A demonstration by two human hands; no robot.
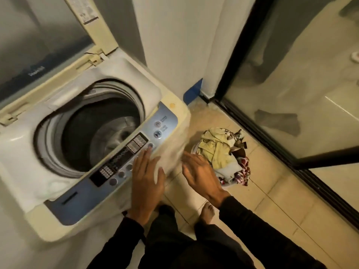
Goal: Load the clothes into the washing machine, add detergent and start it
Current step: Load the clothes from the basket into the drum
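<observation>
A white top-loading washing machine (136, 72) fills the left of the view, its lid (48, 35) raised. The drum (101, 129) is dark and looks bare of clothes. A blue control panel (124, 164) with round buttons runs along the front. My left hand (147, 181) lies flat over the panel's right end, fingers apart, holding nothing. My right hand (202, 175) hovers open just right of the machine, above the floor. A pile of clothes (225, 152), yellow, white and red-patterned, sits in a small basket on the floor right of that hand.
Beige floor tiles (281, 200) spread to the right. A dark-framed glass door (291, 94) stands at the right, a white wall (174, 45) behind the machine. My bare foot (207, 210) and dark trouser legs are below the hands.
</observation>
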